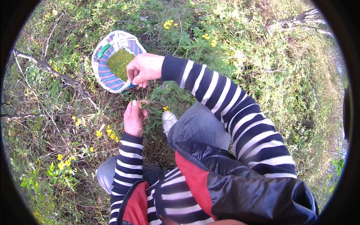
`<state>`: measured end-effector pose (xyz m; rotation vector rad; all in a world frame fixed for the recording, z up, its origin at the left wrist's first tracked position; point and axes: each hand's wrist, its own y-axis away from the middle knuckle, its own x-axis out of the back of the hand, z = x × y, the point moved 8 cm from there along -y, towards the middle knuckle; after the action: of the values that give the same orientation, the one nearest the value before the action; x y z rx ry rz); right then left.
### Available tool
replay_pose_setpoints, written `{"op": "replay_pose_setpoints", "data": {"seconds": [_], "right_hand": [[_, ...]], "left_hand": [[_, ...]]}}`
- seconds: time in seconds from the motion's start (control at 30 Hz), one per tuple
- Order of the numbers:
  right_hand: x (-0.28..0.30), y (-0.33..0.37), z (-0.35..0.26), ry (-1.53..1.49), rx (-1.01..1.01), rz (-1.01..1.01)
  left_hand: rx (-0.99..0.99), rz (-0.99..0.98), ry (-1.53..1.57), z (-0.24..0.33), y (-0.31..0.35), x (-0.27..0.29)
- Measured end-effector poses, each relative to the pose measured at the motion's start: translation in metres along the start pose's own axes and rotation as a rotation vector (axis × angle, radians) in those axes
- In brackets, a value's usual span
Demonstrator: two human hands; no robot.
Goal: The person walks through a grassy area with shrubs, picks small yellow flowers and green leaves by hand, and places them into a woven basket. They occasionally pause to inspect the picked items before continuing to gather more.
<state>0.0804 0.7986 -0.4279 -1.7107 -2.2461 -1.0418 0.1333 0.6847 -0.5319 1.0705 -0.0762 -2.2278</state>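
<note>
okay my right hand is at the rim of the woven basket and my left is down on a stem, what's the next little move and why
Probably open the right hand over the woven basket to drop whatever it has pinched: its fingertips are closed right at the rim, above the green pickings already inside. The left hand is pinching a plant stem below, ready for more.

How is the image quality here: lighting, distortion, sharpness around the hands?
Head view: soft, even daylight without hard shadows; fisheye bending and a black vignette at the rim; the right hand over the striped woven basket and the left hand look reasonably sharp; far grass is washed out.
</note>
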Motion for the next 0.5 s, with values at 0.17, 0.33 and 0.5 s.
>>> {"op": "replay_pose_setpoints", "data": {"seconds": [0.17, 0.33, 0.5], "right_hand": [[0.047, 0.008, -0.031, 0.502, 0.300, 0.629], [0.130, 0.096, -0.065, 0.735, 0.346, 0.983], [0.211, 0.133, -0.041, 0.963, 0.025, 0.727]], "left_hand": [[0.020, 0.009, -0.022, -0.004, 0.000, 0.002], [0.019, 0.032, -0.015, -0.003, 0.001, 0.005], [0.001, 0.008, -0.033, -0.003, 0.004, 0.002]]}}
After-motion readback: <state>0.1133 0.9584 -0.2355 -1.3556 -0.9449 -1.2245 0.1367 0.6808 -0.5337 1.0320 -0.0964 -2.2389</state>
